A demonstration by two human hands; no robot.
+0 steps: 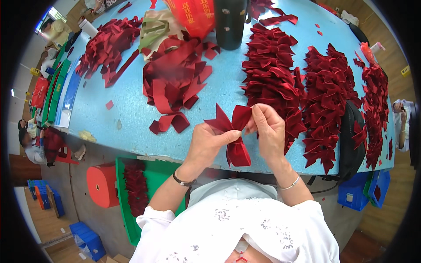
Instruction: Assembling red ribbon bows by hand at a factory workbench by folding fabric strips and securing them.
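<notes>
Over the near edge of the blue table, I hold a dark red velvet bow point(238, 153) between my two hands. My left hand point(210, 142) pinches it at the middle, thumb across the knot. With finger and thumb, my right hand point(267, 127) grips the upper right loop. One pointed end sticks out to the upper left, and a wide loop hangs below. Beyond my left hand lies a tangle of loose red ribbon strips point(173, 79), with one curled ribbon piece point(169, 122) nearer to me. Finished-looking bows point(269, 65) stand in a dense row just past my right hand.
More bow rows point(326, 101) run along the right, beside a black bag point(352, 140). A dark tumbler point(230, 22) and a red bag point(193, 15) stand at the back. Below the table's edge are a green crate point(153, 175) and a red roll point(101, 185). Other people sit around the table.
</notes>
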